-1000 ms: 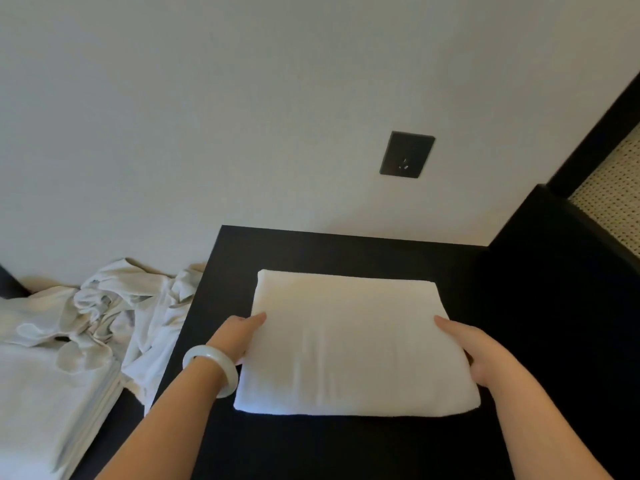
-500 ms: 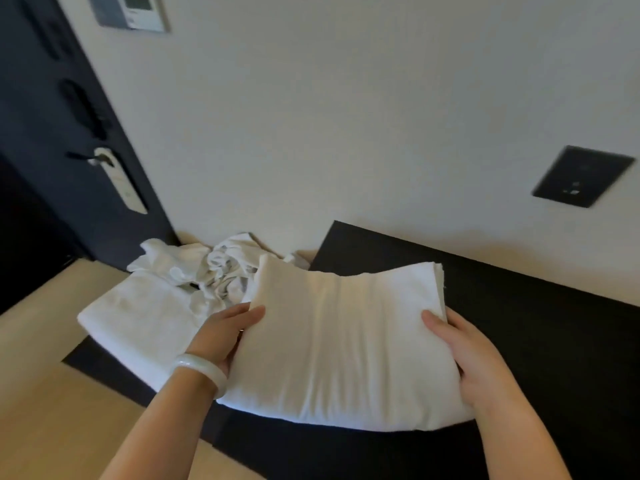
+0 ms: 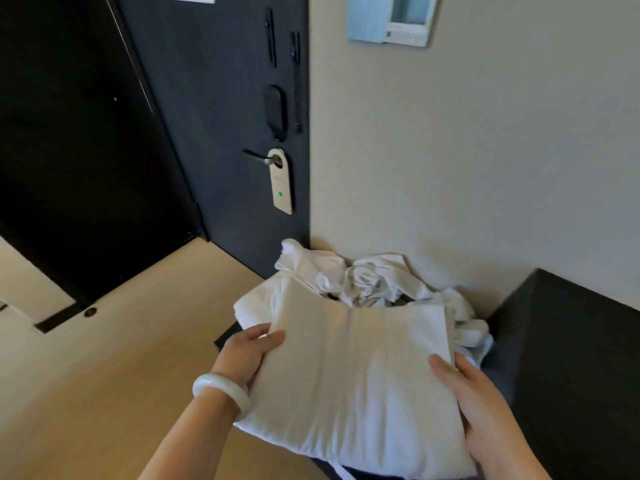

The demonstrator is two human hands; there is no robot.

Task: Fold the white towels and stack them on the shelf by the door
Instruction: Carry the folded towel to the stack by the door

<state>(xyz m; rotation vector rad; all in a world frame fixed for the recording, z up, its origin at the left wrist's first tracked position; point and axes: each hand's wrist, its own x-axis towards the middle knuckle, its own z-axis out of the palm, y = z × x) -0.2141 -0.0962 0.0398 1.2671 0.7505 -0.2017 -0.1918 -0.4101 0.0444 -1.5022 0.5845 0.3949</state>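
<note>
White terry cloth sits between both hands. The left hand (image 3: 252, 355), with a smooth white bangle (image 3: 221, 393) on its wrist, grips the left edge of a thick, folded white towel (image 3: 353, 382), thumb lying on top and fingers tucked out of sight beneath. The right hand (image 3: 485, 410) holds the opposite edge the same way, thumb on the upper face, palm wrapped round the side. The towel is slung between them, sagging a little in the middle, its far end tilted up.

Just beyond that far end lies a flat folded white cloth (image 3: 256, 303), and behind it a crumpled heap of white linen (image 3: 367, 282) pushed against the beige wall (image 3: 485, 168). Whether the held towel touches this pile cannot be told. A corner of the low black shelf (image 3: 228, 336) shows under the pile, near the left thumb. To the right stands a taller black cabinet (image 3: 571, 341).

Further left, pale wooden flooring (image 3: 104, 358) runs to a dark door (image 3: 214, 133), whose metal lever handle (image 3: 256, 156) carries a cream hanger tag (image 3: 281, 183) with a green dot. High on the wall hangs a pale blue panel (image 3: 391, 19).
</note>
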